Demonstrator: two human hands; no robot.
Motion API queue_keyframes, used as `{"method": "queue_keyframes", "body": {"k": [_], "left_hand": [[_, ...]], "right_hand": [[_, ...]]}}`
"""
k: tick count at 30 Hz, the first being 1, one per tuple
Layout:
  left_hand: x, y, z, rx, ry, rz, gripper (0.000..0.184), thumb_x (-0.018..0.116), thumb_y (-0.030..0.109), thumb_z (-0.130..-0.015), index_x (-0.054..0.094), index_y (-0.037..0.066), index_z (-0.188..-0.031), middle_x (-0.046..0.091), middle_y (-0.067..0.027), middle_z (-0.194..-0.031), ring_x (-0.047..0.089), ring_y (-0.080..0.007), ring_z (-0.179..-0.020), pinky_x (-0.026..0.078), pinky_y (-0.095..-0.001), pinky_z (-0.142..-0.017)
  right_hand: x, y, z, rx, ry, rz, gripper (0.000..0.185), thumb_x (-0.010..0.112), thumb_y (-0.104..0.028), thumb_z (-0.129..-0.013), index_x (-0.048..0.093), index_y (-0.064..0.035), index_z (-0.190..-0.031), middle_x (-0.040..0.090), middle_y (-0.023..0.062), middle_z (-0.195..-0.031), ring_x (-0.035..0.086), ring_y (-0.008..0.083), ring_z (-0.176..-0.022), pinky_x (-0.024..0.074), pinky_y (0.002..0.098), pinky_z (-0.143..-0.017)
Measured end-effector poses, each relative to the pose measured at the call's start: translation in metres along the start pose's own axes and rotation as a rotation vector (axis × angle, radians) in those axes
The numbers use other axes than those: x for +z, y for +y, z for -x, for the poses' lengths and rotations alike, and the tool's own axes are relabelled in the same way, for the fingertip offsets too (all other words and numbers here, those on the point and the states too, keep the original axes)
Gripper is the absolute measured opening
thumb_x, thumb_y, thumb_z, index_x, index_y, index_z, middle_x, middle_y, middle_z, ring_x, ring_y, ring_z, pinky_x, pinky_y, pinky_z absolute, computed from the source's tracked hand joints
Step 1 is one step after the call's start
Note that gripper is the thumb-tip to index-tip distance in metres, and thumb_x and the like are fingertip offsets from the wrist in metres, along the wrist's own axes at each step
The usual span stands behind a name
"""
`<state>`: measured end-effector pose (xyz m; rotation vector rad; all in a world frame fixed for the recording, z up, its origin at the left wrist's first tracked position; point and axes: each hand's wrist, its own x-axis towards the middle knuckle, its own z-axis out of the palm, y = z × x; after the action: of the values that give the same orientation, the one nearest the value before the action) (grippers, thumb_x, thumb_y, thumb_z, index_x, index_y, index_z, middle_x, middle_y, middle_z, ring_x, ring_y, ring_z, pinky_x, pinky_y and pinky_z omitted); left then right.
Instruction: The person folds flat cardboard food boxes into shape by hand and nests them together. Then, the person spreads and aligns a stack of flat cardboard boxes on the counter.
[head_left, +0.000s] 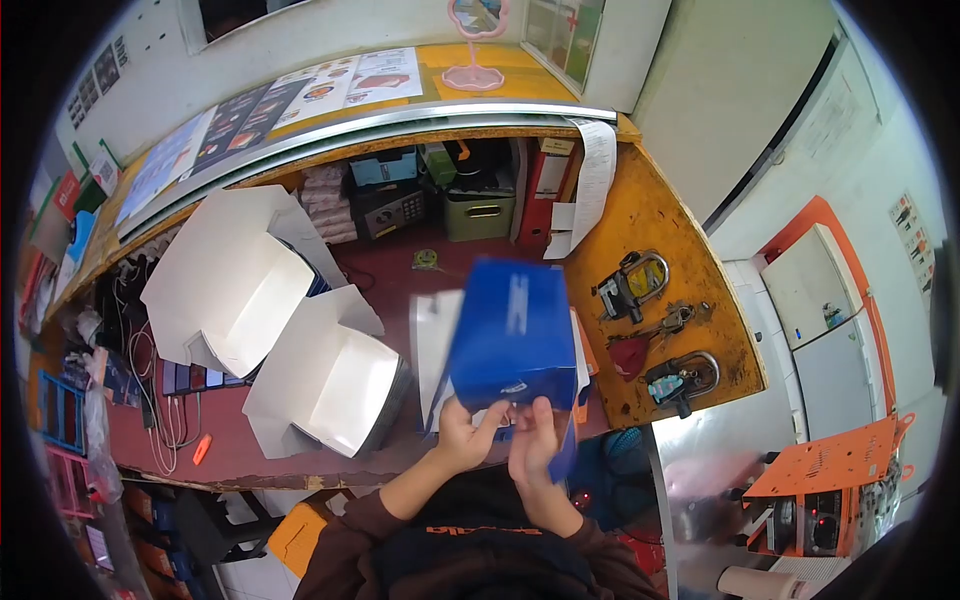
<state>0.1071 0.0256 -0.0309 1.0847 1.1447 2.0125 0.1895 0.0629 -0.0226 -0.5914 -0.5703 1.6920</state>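
A blue cardboard box with pale print is tilted in front of me, slightly blurred by motion. At its near end, my left hand is closed on the lower left edge. My right hand grips the same end further right, its thumb raised against the cardboard. A blue flap hangs below the right hand. Behind the box lie flat white and blue pieces, partly covered. Two unfolded boxes with white insides, a near one and a farther one, stand open to the left.
Two padlocks, one farther and one nearer, lie with keys on the wooden side panel. A small safe and a green metal box sit under the shelf. An orange cutter and cables lie left.
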Motion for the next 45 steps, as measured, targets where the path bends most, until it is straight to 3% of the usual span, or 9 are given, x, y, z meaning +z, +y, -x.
{"method": "queue_keyframes", "body": {"k": [4,8,11,20,23,32,35,36,45], "left_hand": [[-0.016,0.007,-0.013,-0.316,-0.103,0.062,0.018,0.054,0.011,-0.083,0.055,0.002,-0.099,0.059,-0.0101,-0.093,0.056,-0.0105,-0.083,0.044,-0.0262,-0.066],[-0.024,0.005,-0.011,-0.574,0.093,1.393,0.019,0.051,0.013,-0.084,0.056,0.002,-0.099,0.058,-0.0072,-0.099,0.052,-0.0116,-0.094,0.041,-0.0279,-0.077],[-0.005,0.006,-0.005,-0.423,0.257,0.168,0.014,0.061,0.01,-0.079,0.059,-0.001,-0.088,0.061,-0.0059,-0.082,0.055,-0.008,-0.074,0.04,-0.0203,-0.062],[-0.032,0.011,0.006,-0.654,-0.012,-0.301,0.027,0.07,0.022,-0.073,0.06,0.001,-0.059,0.053,-0.0027,-0.051,0.044,-0.0064,-0.042,0.032,-0.0242,-0.038],[-0.03,0.051,0.01,-0.114,-0.021,-1.25,0.029,0.073,0.022,-0.065,0.055,0.003,-0.078,0.06,-0.0113,-0.076,0.054,-0.0147,-0.051,0.042,-0.0255,-0.046],[-0.071,0.033,0.05,-0.746,0.259,0.24,0.062,0.061,0.024,-0.079,0.027,-0.002,-0.124,0.042,-0.016,-0.117,0.055,-0.0238,-0.089,0.054,-0.0306,-0.065],[-0.112,0.066,0.087,-0.626,0.031,-0.298,0.054,0.066,0.021,-0.075,0.041,0.001,-0.118,0.052,-0.0166,-0.106,0.06,-0.0189,-0.081,0.051,-0.028,-0.059],[-0.126,0.074,0.085,0.003,-0.058,-1.083,0.044,0.07,0.02,-0.069,0.053,0.002,-0.105,0.056,-0.0131,-0.1,0.061,-0.0187,-0.07,0.049,-0.0289,-0.057],[-0.197,0.04,0.141,-0.022,0.064,-1.642,0.012,0.063,0.01,-0.06,0.059,0.006,-0.07,0.057,-0.0067,-0.069,0.056,-0.0241,-0.054,0.044,-0.0341,-0.045]], "right_hand": [[-0.016,-0.022,-0.028,0.444,-0.2,-0.254,0.015,0.059,-0.009,-0.08,0.053,-0.01,-0.094,0.055,-0.0031,-0.085,0.051,0.0062,-0.07,0.0413,0.019,-0.061],[-0.003,-0.017,-0.026,0.15,-0.023,0.04,0.02,0.058,-0.004,-0.079,0.052,-0.0067,-0.099,0.057,0.0004,-0.093,0.053,0.0092,-0.079,0.0426,0.0214,-0.07],[-0.003,-0.011,-0.024,-0.142,-0.102,0.212,0.043,0.055,0.005,-0.077,0.043,-0.0057,-0.118,0.051,0.0073,-0.11,0.049,0.0181,-0.101,0.0373,0.0314,-0.091],[-0.015,0.011,-0.019,0.175,-0.083,0.121,0.032,0.056,-0.003,-0.081,0.047,-0.0078,-0.111,0.056,0.0059,-0.101,0.054,0.0163,-0.092,0.0439,0.0315,-0.083],[-0.022,-0.003,-0.022,0.208,-0.148,0.466,0.029,0.058,-0.006,-0.08,0.048,-0.0061,-0.107,0.056,0.0056,-0.095,0.054,0.0161,-0.091,0.0448,0.0321,-0.081],[0.037,-0.027,0.01,-0.597,-1.359,1.87,0.024,0.062,-0.024,-0.073,0.057,-0.0049,-0.087,0.053,0.0042,-0.076,0.053,0.02,-0.076,0.0349,0.0372,-0.073],[0.061,-0.01,0.022,-0.698,-1.544,1.716,0.015,0.056,-0.023,-0.077,0.056,-0.0083,-0.075,0.05,0.0025,-0.071,0.052,0.0176,-0.072,0.0343,0.0363,-0.071],[0.07,-0.003,0.028,-0.732,-1.64,1.618,0.015,0.055,-0.023,-0.078,0.056,-0.0086,-0.074,0.051,0.0025,-0.072,0.053,0.0172,-0.072,0.0348,0.0354,-0.07],[0.108,0.098,0.054,-0.395,-1.997,1.436,0.021,0.056,-0.023,-0.077,0.06,-0.0029,-0.074,0.059,0.011,-0.077,0.059,0.0265,-0.072,0.0431,0.0363,-0.065]]}}
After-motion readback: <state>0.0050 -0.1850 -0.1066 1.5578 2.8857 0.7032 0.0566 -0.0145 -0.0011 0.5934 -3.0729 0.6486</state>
